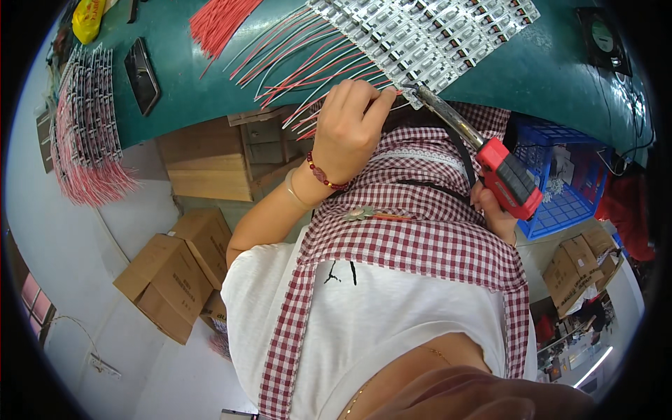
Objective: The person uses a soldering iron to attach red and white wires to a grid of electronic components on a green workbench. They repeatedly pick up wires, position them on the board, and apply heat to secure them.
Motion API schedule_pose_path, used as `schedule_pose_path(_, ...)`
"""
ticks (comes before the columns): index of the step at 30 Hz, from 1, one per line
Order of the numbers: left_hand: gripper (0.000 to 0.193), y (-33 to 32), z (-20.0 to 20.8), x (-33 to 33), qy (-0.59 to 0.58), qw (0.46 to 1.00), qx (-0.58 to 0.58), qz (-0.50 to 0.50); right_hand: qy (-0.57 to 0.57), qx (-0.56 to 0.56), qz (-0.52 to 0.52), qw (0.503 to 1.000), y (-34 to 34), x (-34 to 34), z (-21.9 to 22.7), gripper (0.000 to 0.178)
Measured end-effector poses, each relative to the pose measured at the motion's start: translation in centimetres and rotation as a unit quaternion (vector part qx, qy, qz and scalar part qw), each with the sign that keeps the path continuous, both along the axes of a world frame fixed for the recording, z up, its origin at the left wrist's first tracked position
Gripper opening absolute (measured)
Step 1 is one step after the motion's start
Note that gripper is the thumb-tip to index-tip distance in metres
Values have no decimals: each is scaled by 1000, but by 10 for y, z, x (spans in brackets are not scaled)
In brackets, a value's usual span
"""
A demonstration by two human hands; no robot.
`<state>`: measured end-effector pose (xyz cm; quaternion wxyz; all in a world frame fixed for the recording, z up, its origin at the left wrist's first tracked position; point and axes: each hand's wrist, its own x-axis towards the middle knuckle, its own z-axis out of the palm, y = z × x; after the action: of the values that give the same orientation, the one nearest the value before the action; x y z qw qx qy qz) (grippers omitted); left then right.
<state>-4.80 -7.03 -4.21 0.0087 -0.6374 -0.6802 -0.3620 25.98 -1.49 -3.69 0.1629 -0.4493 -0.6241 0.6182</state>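
- The wire ends (392, 105) you are working on lie at the near edge of the green worktop (546, 77), where the row of small white switch modules (420, 35) ends; your left hand (353, 129) pinches those red and white leads, grip narrow, fingertips closed on the strands.
- Your right hand (498, 213) is wrapped around the red handle of the soldering iron (483, 157), grip closed full on it; the metal tip (413, 89) sits just beside your left fingertips. Risk: a small slip of either hand puts the hot tip on skin.
- The barrel of the iron crosses above your checked apron (420, 224). If you lower the wrist, the shaft could touch cloth and scorch it.
- The leads fan out loosely over the worktop edge. A tug from your left hand could drag the module strip toward the edge, or pull a fresh joint apart before it sets.
- Neighbouring leads lie touching one another near the tip; a wandering tip may melt insulation on a strand you are not holding.
- The iron's black cord (458, 150) loops close to your body; a snag there would jerk the tip.
- Further out, a dark phone (142, 75) and bundled finished harnesses (87, 133) rest on the left of the worktop, well apart from the tip; the blue crate (560, 182) sits below on the right. Low concern from these.
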Motion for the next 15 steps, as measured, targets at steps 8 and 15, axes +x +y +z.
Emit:
schedule_pose_path(8,22,-1,0,0,-1,1000,1,6,-12,19,18,1000,0,0,-2,22)
schedule_pose_path(15,22,0,0,0,0,1000,2,9,-45,74,28,996,4,-10,9,18)
